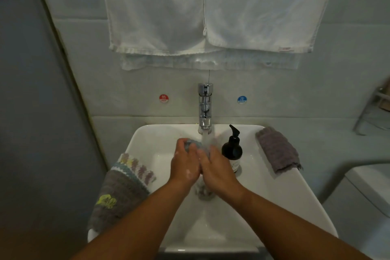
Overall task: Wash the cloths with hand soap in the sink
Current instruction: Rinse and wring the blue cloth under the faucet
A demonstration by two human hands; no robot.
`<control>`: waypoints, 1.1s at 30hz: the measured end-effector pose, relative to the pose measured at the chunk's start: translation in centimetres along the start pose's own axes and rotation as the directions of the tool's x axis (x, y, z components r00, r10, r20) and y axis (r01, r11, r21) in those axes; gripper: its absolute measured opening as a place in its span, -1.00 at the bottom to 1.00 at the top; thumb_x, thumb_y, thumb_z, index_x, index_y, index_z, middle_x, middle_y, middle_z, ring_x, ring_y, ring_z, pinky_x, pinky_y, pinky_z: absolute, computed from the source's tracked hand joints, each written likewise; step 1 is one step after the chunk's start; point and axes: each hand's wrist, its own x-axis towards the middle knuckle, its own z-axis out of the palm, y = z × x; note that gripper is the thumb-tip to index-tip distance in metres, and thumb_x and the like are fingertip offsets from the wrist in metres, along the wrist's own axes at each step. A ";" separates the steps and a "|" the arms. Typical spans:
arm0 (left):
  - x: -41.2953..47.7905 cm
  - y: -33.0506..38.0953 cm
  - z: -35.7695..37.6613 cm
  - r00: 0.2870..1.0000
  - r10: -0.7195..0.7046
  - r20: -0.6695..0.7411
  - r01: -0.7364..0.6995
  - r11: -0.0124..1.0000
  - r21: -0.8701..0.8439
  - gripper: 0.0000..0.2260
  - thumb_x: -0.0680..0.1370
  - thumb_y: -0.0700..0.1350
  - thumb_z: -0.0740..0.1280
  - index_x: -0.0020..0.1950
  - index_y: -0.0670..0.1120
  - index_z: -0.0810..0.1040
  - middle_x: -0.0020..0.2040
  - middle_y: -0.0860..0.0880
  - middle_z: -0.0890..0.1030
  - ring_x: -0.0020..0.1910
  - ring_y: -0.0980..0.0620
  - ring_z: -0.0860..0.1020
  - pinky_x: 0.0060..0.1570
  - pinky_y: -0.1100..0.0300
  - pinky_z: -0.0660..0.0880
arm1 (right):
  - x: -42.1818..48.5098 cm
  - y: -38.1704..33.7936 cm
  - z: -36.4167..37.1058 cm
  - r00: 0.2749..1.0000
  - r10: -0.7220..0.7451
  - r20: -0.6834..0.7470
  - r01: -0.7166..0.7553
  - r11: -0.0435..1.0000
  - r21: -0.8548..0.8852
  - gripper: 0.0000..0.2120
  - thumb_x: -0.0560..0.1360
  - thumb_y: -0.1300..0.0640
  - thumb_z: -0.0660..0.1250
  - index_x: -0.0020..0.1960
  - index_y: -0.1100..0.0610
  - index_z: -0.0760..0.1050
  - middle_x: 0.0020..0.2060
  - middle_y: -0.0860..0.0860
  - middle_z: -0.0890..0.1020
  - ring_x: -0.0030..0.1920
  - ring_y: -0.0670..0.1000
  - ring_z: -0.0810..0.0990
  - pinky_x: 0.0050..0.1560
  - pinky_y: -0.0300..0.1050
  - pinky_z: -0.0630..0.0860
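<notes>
Centrally, a grey-blue cloth (193, 143) is clasped by the left hand (185, 164) and right hand (215, 167), fingers curled round it, under the running tap (205, 107), likely so suds fall into the sink (263, 186); a soap bottle (232, 150) is set just right.

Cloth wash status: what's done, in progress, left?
Done: soaping, judging by suds on the left hand. In hand: it and the right hand grip a cloth under the running tap. Left: the grey cloth and the patterned cloth lie on the sink rim, apparently unwashed.
</notes>
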 end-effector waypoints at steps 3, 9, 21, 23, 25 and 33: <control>-0.2 -0.5 0.0 0.999 -0.027 0.022 0.027 0.999 -0.019 -0.84 0.72 0.08 0.09 0.13 0.12 0.44 0.06 -0.07 0.62 0.00 -0.08 0.63 0.03 -0.11 0.64 | 0.5 -0.2 -0.7 1.000 -0.018 -0.001 0.018 0.990 0.137 -0.81 0.67 -0.06 0.19 0.22 -0.02 0.41 -0.06 -0.15 0.57 -0.05 -0.12 0.62 -0.02 -0.17 0.65; -1.0 -0.6 0.4 0.994 0.026 0.104 -0.009 0.987 -0.160 -0.85 0.72 -0.03 0.17 0.28 0.10 0.42 0.13 -0.07 0.59 0.05 -0.07 0.63 -0.22 0.16 0.62 | 1.3 1.6 -0.6 0.992 0.124 0.005 -0.117 0.923 0.366 -0.85 0.68 -0.03 0.17 0.20 -0.07 0.44 0.11 0.00 0.57 0.06 -0.07 0.62 -0.10 -0.20 0.65; -0.3 0.3 0.5 0.975 0.204 0.093 -0.222 0.824 0.521 -0.80 0.70 -0.07 0.14 0.21 -0.10 0.50 0.09 -0.01 0.56 0.13 -0.04 0.57 0.20 0.12 0.49 | 2.9 0.9 0.6 0.997 -0.074 -0.032 0.062 0.956 -0.288 -0.80 0.66 0.01 0.21 -0.12 0.05 0.41 -0.26 -0.13 0.47 -0.27 -0.14 0.50 -0.32 -0.39 0.35; -0.2 0.4 0.4 0.965 0.233 0.121 -0.257 0.744 0.617 -0.80 0.70 -0.06 0.15 0.19 -0.09 0.51 0.11 -0.05 0.59 0.14 -0.06 0.58 0.18 0.09 0.51 | 3.1 1.1 0.6 0.994 -0.104 -0.034 0.084 0.925 -0.370 -0.81 0.66 0.02 0.22 -0.06 0.10 0.47 -0.18 -0.04 0.57 -0.18 -0.02 0.59 -0.21 -0.25 0.47; -0.3 0.5 0.4 0.955 0.256 0.152 -0.286 0.645 0.709 -0.81 0.69 -0.05 0.19 0.23 -0.08 0.49 0.14 -0.04 0.61 0.15 -0.04 0.60 0.14 0.14 0.52 | 3.0 1.0 0.7 0.990 -0.138 -0.005 0.116 0.851 -0.513 -0.84 0.67 0.04 0.19 0.05 0.10 0.48 -0.13 -0.02 0.56 -0.11 0.01 0.60 -0.18 -0.24 0.47; -0.1 0.5 0.4 0.986 0.140 0.087 -0.163 0.781 0.603 -0.70 0.72 0.03 0.08 0.22 -0.07 0.54 0.09 -0.11 0.67 0.08 -0.11 0.63 0.12 0.01 0.58 | 2.7 0.8 0.7 0.989 0.089 -0.118 -0.100 0.991 -0.084 -0.56 0.71 -0.07 0.07 -0.24 0.06 0.51 -0.36 -0.09 0.55 -0.33 -0.18 0.56 -0.31 -0.37 0.38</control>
